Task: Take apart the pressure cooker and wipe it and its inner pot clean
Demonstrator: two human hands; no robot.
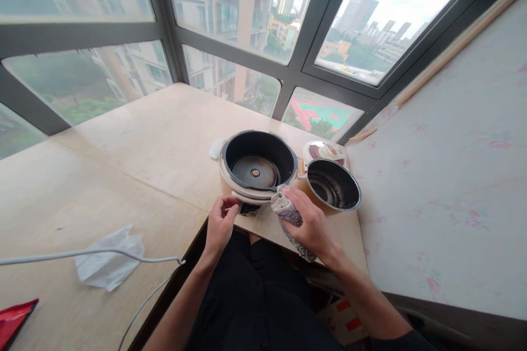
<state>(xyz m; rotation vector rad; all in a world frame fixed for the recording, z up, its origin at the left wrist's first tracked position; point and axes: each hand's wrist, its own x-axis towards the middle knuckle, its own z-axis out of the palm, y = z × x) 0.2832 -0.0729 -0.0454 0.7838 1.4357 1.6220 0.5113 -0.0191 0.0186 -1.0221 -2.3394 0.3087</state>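
Note:
The white electric cooker [250, 193] stands without its lid in front of me, its dark inside and round heating plate [256, 171] showing. My right hand [307, 219] grips a rolled grey cloth [285, 209] against the cooker's front right rim. At the front left of the cooker, near its control panel, my left hand [221, 225] is closed in a pinch. A tiny pale tip shows at its fingers, too small to name. To the right is the inner pot [335, 185], dark inside with a worn bottom, close beside the cooker.
Behind the inner pot lies a white and brown lid [325, 151], near the papered wall [444, 186]. A crumpled white tissue [107, 259], a grey cable [82, 253] and a red packet [15, 321] are on the wooden surface [135, 159] to the left. Windows border the back.

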